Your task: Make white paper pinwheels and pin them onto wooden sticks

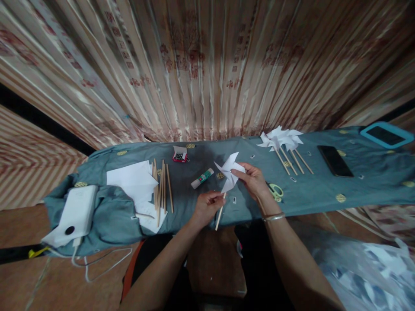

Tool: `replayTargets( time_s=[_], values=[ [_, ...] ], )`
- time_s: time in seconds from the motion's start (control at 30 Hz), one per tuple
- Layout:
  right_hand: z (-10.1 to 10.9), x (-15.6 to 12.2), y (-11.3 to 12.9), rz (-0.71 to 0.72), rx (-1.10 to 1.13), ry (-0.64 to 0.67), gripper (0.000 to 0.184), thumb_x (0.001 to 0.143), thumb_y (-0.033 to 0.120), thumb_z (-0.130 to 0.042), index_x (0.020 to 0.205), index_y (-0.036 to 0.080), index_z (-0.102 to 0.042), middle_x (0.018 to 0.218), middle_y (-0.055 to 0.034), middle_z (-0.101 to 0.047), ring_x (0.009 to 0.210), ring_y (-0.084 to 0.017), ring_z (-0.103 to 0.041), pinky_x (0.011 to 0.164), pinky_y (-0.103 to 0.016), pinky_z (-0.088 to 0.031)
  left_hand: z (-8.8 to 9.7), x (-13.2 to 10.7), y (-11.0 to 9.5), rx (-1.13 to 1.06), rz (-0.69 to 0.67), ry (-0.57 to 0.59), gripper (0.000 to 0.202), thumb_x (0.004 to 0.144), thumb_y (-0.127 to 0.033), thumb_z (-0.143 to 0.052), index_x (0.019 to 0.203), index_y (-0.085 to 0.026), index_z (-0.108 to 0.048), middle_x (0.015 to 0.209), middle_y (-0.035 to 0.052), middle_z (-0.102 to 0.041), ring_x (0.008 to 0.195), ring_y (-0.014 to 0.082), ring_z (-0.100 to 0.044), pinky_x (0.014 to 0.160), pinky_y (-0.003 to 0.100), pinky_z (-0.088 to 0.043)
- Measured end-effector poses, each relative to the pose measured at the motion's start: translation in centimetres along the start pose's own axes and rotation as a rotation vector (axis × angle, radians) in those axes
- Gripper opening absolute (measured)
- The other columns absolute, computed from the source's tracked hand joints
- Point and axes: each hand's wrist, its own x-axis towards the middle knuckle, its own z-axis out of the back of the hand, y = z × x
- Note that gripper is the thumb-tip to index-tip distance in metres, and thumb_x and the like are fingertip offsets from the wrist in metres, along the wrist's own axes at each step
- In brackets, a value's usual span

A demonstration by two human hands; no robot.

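Note:
A white paper pinwheel (229,167) on a wooden stick (220,216) is held above the cloth-covered table. My left hand (209,207) is closed around the stick just below the paper blades. With thumb and fingers, my right hand (251,178) pinches the pinwheel near its centre, where a small pin head shows. A glue stick (202,178) lies to the left of the pinwheel. Partly behind my right wrist are scissors (276,191) with yellow-green handles. A small open red box of pins (180,154) sits farther back.
Several wooden sticks (170,190) and white paper sheets (129,178) lie at left, beside a white power bank (78,211) with a cable. Finished pinwheels (281,138), a phone (335,161) and a blue-framed device (387,134) are at right. A plastic bag (363,268) stands below right.

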Motion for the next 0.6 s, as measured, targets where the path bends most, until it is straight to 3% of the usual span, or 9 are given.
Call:
replayTargets(
  time_s=[0.23,0.4,0.6],
  values=[
    [0.5,0.0,0.1,-0.028,-0.094,0.045,0.028,0.047,0.033,-0.092,0.063,0.020,-0.073,0.058,0.0046,-0.067,0.052,-0.008,-0.050,0.053,-0.023,-0.036,0.6,-0.2,0.3,0.066,-0.055,-0.022,0.024,0.064,-0.030,-0.077,0.083,-0.016,-0.079,0.069,0.0005,-0.061,0.062,0.0118,-0.054,0.061,0.024,-0.043],
    [0.6,0.0,0.3,-0.034,-0.100,0.080,0.031,0.049,0.039,-0.091,0.070,0.022,-0.075,0.063,0.0029,-0.070,0.057,-0.011,-0.056,0.058,-0.025,-0.041,0.7,-0.5,-0.6,0.066,-0.021,0.032,0.024,0.071,-0.035,-0.072,0.083,-0.015,-0.078,0.069,-0.0004,-0.057,0.054,0.0103,-0.055,0.058,0.026,-0.047],
    [0.7,0.0,0.3,-0.015,-0.098,0.101,0.030,0.051,0.040,-0.090,0.069,0.022,-0.075,0.066,0.0009,-0.073,0.060,-0.014,-0.059,0.061,-0.027,-0.045,0.8,-0.7,-1.0,0.130,-0.085,-0.015,0.027,0.076,-0.040,-0.070,0.086,-0.016,-0.078,0.063,-0.0021,-0.054,0.052,0.0090,-0.049,0.057,0.024,-0.043]
  ],
)
